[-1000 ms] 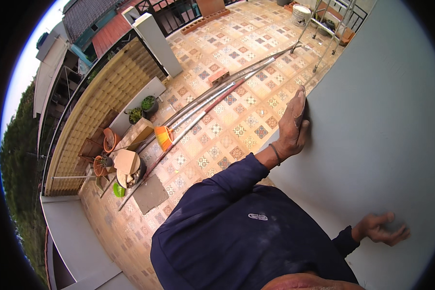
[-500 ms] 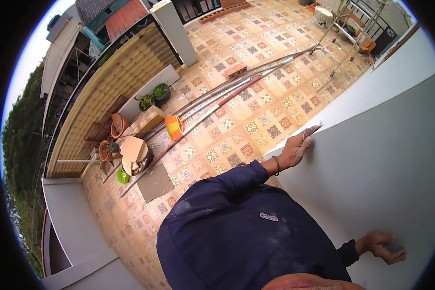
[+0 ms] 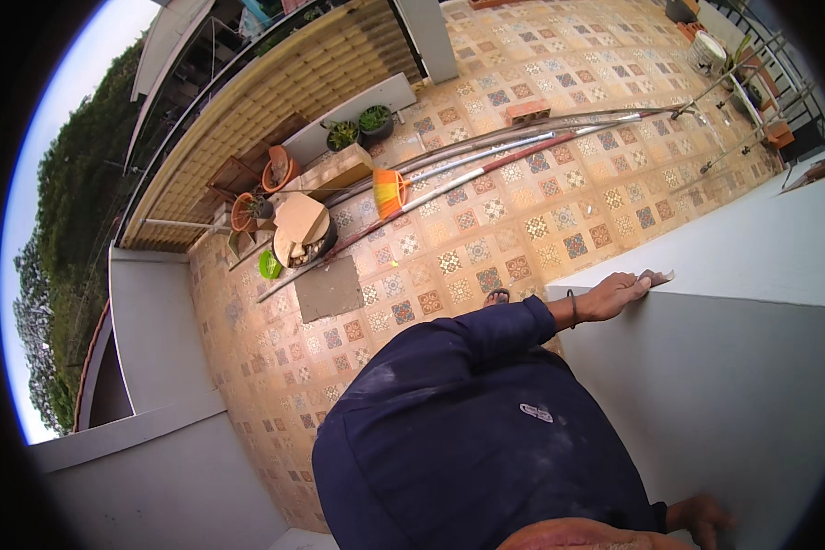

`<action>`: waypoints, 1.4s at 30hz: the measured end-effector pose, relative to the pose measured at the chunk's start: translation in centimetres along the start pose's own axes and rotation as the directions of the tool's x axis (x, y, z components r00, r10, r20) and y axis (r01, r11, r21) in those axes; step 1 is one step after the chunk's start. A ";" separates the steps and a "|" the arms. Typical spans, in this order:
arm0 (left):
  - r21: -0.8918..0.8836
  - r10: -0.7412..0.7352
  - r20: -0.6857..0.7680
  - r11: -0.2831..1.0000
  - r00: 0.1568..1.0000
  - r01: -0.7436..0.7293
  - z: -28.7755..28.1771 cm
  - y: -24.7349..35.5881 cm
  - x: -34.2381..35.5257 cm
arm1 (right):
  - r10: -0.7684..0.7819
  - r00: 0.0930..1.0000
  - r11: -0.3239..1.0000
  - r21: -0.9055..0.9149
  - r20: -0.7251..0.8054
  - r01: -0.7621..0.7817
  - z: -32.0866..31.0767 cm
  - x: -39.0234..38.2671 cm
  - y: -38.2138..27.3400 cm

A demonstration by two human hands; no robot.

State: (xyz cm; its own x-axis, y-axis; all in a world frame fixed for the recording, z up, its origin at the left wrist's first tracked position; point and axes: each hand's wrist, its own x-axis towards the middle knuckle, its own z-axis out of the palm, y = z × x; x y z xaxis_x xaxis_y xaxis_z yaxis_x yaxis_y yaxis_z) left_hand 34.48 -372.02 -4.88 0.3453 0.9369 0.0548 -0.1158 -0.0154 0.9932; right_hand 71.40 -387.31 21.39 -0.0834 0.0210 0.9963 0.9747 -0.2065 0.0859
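My left hand (image 3: pixel 617 295) reaches across to the top corner of a painted wall, wearing a dark band at its wrist. Its closed fingers grip a small flat brownish piece (image 3: pixel 658 277) with a pale tip, held against the edge where the white top face (image 3: pixel 752 266) meets the grey side (image 3: pixel 706 385). I cannot make out exactly what the piece is. Lower down, close to the grey side, is my right hand (image 3: pixel 703 521), with its fingers smeared by motion. Whether it holds anything does not show. Dusty smudges mark my dark blue top (image 3: pixel 467 431).
Patterned tiles (image 3: pixel 467 261) cover the floor. Long poles (image 3: pixel 522 151) and an orange broom (image 3: pixel 390 193) lie across it, beside a brick (image 3: pixel 528 112). Potted plants (image 3: pixel 343 136) and a board-topped tub (image 3: pixel 302 229) stand left. A white bucket (image 3: pixel 708 50) is far right.
The view has shifted, so the floor things appear farther right. My left hand has moved right along the wall edge with the brownish piece. My right hand appears lower in the picture.
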 end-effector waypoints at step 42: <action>-0.104 -0.598 -0.711 0.608 0.368 0.787 -7.6 -21.3 -30.9 | 0.016 1.000 0.965 0.264 -0.003 -0.014 -0.3 -0.3 -2.2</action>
State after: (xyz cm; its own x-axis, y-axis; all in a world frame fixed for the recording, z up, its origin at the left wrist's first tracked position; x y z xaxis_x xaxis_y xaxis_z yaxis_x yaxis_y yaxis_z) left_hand 19.23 -398.00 -28.52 -0.4661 0.6027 -0.6476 0.1049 0.7645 0.6360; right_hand 69.18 -387.11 20.93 -0.0687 0.0152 0.9975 0.9960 0.0583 0.0677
